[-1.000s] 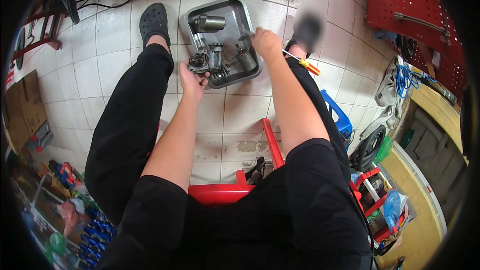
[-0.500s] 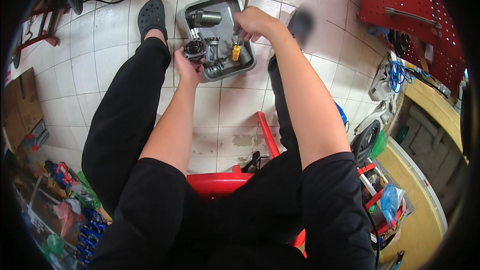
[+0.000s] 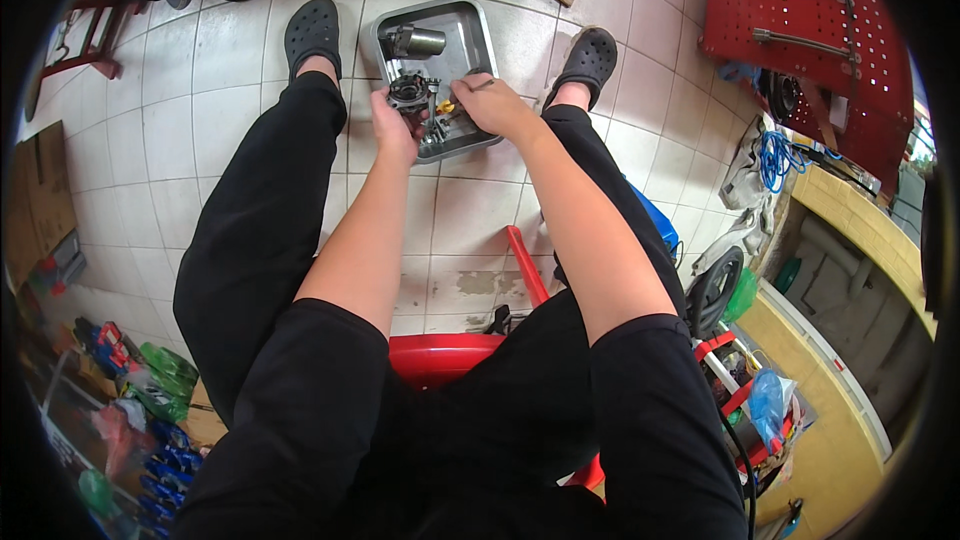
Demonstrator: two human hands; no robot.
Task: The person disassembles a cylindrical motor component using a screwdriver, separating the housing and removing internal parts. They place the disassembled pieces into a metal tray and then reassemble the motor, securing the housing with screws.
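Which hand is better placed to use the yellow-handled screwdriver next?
Probably the right hand: it grips the screwdriver, close beside the round metal part. The left hand looks busy, holding that part at the left side of the tray.

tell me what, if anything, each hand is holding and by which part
Left hand: the metal part, by its near edge. Right hand: the screwdriver; its yellow handle and shaft show either side, exact grip hidden.

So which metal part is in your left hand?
The dark, round, hollow metal part, gripped by the left hand; the grey metal cylinder lies on its side in the silver rectangular tray.
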